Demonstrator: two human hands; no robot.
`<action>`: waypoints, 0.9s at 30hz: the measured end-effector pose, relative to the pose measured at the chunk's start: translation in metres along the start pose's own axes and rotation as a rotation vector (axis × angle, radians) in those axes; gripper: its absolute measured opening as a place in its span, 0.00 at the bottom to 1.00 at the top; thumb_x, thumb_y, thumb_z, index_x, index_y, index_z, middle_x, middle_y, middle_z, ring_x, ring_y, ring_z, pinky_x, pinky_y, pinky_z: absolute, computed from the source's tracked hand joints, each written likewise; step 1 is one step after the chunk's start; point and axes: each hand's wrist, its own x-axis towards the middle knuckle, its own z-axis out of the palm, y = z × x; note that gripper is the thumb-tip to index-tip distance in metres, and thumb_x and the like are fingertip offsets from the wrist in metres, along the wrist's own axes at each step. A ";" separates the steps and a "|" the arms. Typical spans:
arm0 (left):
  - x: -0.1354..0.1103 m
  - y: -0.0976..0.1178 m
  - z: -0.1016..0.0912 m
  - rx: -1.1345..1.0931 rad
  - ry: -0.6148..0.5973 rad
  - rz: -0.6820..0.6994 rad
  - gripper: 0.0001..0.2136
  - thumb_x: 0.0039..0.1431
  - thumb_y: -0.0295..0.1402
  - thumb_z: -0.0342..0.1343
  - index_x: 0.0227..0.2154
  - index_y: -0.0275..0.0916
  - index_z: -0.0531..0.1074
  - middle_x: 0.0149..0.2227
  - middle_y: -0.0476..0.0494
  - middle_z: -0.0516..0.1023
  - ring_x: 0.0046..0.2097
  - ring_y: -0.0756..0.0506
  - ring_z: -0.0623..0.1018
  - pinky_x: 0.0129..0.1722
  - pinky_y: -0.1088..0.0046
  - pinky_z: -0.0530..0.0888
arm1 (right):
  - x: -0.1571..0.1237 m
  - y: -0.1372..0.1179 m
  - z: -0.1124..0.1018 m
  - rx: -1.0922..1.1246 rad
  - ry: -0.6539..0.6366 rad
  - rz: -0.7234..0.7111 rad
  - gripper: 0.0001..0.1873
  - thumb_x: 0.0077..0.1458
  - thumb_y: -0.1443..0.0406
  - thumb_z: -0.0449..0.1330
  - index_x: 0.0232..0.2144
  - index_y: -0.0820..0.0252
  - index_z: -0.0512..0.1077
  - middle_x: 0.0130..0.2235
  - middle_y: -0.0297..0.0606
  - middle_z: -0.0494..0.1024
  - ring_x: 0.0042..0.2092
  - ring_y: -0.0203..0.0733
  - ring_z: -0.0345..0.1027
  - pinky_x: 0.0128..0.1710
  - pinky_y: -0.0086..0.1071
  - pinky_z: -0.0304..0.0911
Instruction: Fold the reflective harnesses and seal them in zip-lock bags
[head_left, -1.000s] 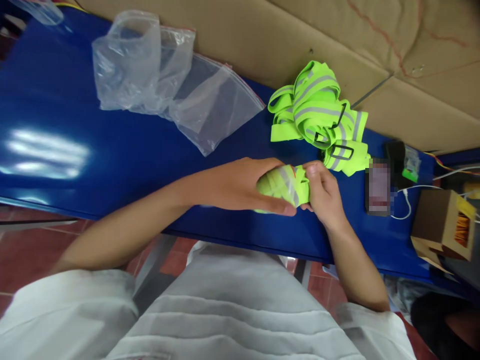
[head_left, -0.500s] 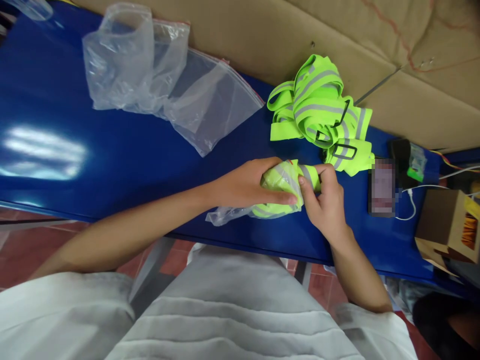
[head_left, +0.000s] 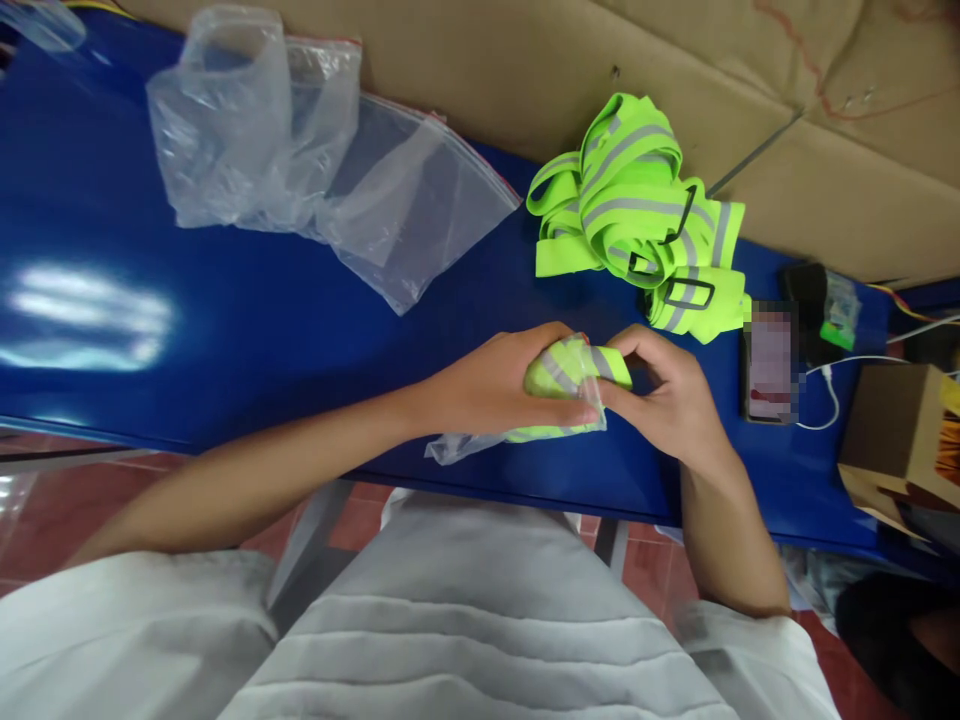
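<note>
My left hand is wrapped round a rolled neon-yellow reflective strap that sits partly inside a small clear plastic bag, near the front edge of the blue table. My right hand pinches the strap's end and the bag's mouth from the right. Both hands touch at the bundle. A pile of loose neon straps with black buckles lies just behind my hands.
Several empty clear zip bags lie at the table's back left. A phone with a white cable, a black charger and a brown cardboard box are at the right. Cardboard sheets line the back.
The rolled strap has gone further into the clear bag, whose tail now hangs below my left hand. My right hand shifted from gripping the roll's end to pinching at the bag's mouth.
</note>
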 end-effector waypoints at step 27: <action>0.011 -0.002 -0.008 -0.569 0.050 -0.211 0.27 0.62 0.46 0.64 0.61 0.43 0.70 0.48 0.43 0.82 0.47 0.42 0.83 0.47 0.68 0.78 | -0.002 -0.008 -0.005 0.156 -0.118 0.035 0.25 0.57 0.60 0.73 0.56 0.49 0.75 0.53 0.36 0.82 0.53 0.44 0.78 0.57 0.40 0.72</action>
